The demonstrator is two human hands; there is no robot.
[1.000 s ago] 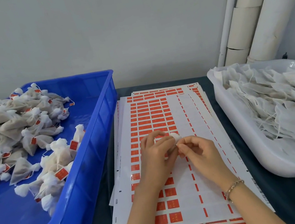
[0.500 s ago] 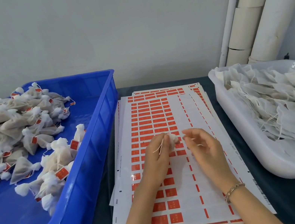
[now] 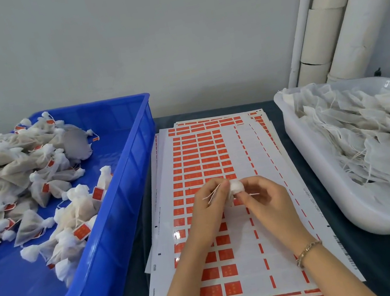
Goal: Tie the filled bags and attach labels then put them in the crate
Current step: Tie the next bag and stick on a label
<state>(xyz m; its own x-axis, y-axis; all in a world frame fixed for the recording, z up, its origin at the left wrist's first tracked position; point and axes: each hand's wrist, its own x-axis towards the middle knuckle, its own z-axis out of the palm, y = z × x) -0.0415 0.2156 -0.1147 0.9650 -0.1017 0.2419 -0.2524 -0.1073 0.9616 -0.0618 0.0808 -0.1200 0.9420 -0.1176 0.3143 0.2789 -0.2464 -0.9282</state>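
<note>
A small white filled bag point(image 3: 237, 187) is held over the label sheets point(image 3: 219, 159) at the table's middle. My left hand point(image 3: 210, 205) grips the bag from the left, with white string ends sticking out over its fingers. My right hand point(image 3: 265, 199) pinches the bag's gathered top and a string end from the right. The blue crate point(image 3: 122, 186) on the left holds several tied bags with red labels point(image 3: 82, 231).
A white tub point(image 3: 325, 182) at the right is heaped with flat untied bags and loose strings. Sheets of red labels are stacked between crate and tub on a dark cloth. White pipes point(image 3: 337, 13) stand against the wall at the back right.
My right hand, apart from the bag half a second ago, has come back to it and pinches its top. The string ends now stick out on both sides.
</note>
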